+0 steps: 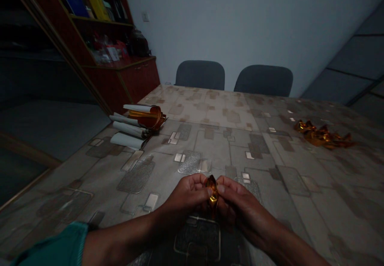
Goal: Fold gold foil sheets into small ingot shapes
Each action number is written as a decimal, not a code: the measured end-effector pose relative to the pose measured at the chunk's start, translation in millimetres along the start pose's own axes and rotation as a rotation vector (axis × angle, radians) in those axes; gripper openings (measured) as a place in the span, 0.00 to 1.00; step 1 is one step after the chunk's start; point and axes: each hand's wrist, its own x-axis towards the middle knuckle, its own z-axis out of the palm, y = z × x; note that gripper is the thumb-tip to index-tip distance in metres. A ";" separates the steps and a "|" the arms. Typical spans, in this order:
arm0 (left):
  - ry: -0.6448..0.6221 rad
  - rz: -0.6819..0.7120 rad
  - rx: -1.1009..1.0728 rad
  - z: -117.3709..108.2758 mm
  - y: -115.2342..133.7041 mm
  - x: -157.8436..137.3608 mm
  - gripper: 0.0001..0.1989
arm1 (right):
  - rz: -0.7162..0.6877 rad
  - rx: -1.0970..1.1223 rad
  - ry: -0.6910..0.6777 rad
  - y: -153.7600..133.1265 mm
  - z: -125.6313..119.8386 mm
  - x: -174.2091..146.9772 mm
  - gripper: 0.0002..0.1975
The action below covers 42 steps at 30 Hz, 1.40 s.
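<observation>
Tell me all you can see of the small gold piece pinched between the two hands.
The small gold piece looks like shiny, crinkled foil, orange-gold with a bright glint low on it. It stands roughly upright just above the patterned table, pinched between the left hand and the right hand. Its lower part is hidden by the fingers.

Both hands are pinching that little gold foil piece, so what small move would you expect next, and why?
Probably another small fold or twist of the gold foil piece. The left hand and right hand pinch it from either side, held just above the table. A pile of crumpled gold pieces lies to the right and foil rolls to the left, so shaping seems likely.
</observation>
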 end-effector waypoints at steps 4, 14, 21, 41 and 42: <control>-0.014 0.022 -0.022 1.7 3.7 -3.2 0.23 | -0.009 -0.034 0.007 -1.2 1.4 0.8 0.13; -0.139 -0.033 -0.213 7.7 19.3 -10.1 0.12 | -0.105 -0.222 0.096 -10.0 2.3 0.8 0.16; -0.119 -0.054 -0.268 5.5 15.5 -9.1 0.11 | -0.166 -0.273 0.088 -9.5 -1.5 3.7 0.16; -0.132 -0.096 -0.192 7.2 18.9 -10.6 0.13 | -0.175 -0.218 0.145 -12.7 -7.4 5.3 0.18; -0.143 -0.108 -0.198 7.4 19.8 -11.1 0.13 | -0.201 -0.226 0.146 -13.0 -8.4 5.3 0.17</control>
